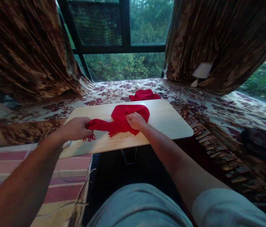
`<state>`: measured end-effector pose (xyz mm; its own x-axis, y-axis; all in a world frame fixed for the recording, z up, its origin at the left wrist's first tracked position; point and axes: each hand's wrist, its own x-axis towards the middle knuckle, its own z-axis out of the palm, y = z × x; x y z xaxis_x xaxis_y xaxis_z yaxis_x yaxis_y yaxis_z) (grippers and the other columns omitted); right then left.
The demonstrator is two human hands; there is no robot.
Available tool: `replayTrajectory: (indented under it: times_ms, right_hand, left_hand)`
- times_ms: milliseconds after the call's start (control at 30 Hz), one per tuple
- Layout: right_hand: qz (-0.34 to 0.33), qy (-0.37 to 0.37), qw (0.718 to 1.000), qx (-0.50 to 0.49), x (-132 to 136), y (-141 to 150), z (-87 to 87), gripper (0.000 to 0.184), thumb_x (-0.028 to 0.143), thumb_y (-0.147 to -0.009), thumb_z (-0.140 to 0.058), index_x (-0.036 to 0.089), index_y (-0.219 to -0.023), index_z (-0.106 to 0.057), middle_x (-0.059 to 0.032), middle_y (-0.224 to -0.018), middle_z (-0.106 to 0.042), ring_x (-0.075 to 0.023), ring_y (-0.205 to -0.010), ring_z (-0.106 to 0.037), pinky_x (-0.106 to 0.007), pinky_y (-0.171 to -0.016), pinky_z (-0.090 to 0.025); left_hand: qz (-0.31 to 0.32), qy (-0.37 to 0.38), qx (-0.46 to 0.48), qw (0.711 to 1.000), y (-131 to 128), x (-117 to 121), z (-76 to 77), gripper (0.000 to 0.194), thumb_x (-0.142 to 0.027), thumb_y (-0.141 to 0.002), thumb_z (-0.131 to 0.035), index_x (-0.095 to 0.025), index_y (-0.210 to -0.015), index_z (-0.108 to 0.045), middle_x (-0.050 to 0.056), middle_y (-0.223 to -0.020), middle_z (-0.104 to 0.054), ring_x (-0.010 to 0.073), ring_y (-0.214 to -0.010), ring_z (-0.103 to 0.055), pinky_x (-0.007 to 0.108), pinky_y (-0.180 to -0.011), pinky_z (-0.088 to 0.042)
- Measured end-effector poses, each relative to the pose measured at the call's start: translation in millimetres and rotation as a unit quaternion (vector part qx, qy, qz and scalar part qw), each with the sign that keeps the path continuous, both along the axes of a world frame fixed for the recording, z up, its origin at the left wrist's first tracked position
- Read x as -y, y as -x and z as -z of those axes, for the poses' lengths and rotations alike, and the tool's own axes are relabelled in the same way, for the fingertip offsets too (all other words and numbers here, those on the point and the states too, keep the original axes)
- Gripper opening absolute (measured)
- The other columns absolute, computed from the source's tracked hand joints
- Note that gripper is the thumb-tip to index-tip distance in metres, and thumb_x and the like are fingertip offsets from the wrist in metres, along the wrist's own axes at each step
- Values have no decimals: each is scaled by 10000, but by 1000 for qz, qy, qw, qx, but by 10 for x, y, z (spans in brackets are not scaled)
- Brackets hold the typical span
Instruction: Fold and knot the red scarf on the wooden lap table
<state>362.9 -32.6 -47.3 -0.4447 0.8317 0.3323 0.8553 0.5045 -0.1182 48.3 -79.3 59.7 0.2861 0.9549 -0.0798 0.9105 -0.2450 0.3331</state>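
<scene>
A red fringed scarf (121,115) lies partly bunched on a small pale wooden table (170,123). At the table's left side my left hand (77,127) is closed around one end of it, with fringe hanging below the fist. The stretch between the hands is pulled out in a narrow band. My right hand (135,120) rests on the bunched part, its fingers curled into the fabric. More red cloth (144,94) lies just beyond the table's far edge; whether it joins the scarf cannot be seen.
Behind the table runs a floral-covered window ledge (114,88) with a small white lamp (202,71) at right. Patterned curtains (29,47) flank the window. A striped cover (69,176) and white cables (83,186) are at lower left. Something dark (260,145) sits at right.
</scene>
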Motion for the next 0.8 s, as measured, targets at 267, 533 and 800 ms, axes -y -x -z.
replayTrajectory:
  times_ms: [267,533,800]
  right_hand:
    - [7,3,1000,-2,21,1,-19,392,288,-1069,-378,164,-1213,-721,-104,-1224,-727,-191,-1120,-620,-335,-1022,-351]
    - [4,12,1000,-20,-17,-18,5,343,265,-1044,-427,165,-1169,-731,-85,-1185,-741,-182,-1091,-628,-304,-1006,-360]
    - [90,41,994,-43,21,-51,-21,391,325,-1067,-372,206,-1005,-740,-59,-1055,-767,-171,-976,-668,-264,-872,-406]
  left_hand:
    - [-35,103,298,948,-74,71,-3,311,-425,-595,-735,-240,-841,-780,93,-788,-754,282,-694,-685,354,-591,-545]
    - [-56,121,518,845,-607,-423,-25,314,-443,-775,-651,-155,-891,-701,138,-823,-726,264,-745,-706,396,-697,-586]
    - [-168,-31,342,924,-935,-930,704,577,-415,-801,-623,-131,-1303,-632,177,-1225,-700,264,-1030,-685,324,-790,-535]
